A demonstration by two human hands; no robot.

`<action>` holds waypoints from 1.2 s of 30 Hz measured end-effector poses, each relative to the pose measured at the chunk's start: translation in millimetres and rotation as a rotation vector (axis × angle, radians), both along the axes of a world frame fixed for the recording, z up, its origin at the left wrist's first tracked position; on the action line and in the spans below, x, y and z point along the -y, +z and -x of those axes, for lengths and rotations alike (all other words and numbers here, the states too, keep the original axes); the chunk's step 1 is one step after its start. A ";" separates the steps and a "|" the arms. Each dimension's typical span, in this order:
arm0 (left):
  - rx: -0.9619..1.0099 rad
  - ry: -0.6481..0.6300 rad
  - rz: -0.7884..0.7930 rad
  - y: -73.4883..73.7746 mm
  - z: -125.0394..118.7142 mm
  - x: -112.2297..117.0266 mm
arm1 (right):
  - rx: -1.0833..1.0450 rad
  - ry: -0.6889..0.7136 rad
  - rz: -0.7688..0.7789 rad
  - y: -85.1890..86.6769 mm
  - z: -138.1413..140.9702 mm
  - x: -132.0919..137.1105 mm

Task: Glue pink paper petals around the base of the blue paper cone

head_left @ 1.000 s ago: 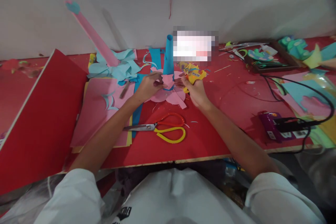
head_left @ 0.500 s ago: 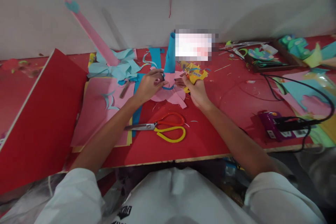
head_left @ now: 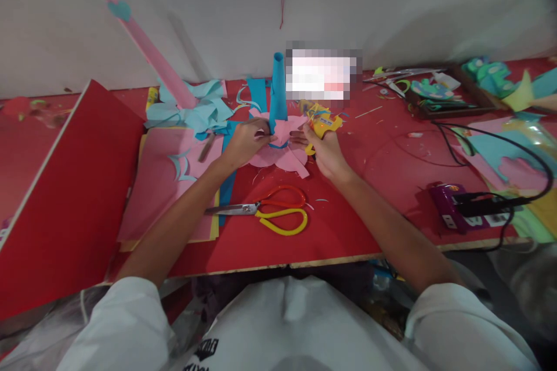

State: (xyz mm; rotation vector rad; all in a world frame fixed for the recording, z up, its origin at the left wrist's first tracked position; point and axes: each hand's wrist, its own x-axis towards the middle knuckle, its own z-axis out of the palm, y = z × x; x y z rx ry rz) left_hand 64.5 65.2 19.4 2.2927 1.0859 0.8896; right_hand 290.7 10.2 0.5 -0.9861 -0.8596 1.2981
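Note:
A blue rolled paper tube [head_left: 277,90] stands upright on a cluster of pink paper petals [head_left: 285,156] on the red table [head_left: 348,226]. My left hand [head_left: 246,142] pinches the base of the tube and the pink paper around it. To the tube's right, my right hand [head_left: 324,148] is closed on a yellow glue gun [head_left: 322,123], its fingertips reaching toward the pink petals. Red-and-yellow handled scissors [head_left: 265,211] lie on the table just in front of both hands.
Pink sheets [head_left: 161,185] and light blue scraps [head_left: 191,110] lie left, beside a raised red board [head_left: 65,197]. A pink tube [head_left: 152,58] leans on the wall. A purple power strip [head_left: 461,208] with black cables sits right, near a tray of paper pieces [head_left: 439,98].
The blue tube tilted rightward half a second ago and now stands upright again. Both hands stayed at its base with only small finger shifts.

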 end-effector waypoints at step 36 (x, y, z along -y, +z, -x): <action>-0.074 0.182 -0.002 -1.2 -9.8 -0.7 | 0.460 -0.116 -0.198 2.5 -51.7 10.4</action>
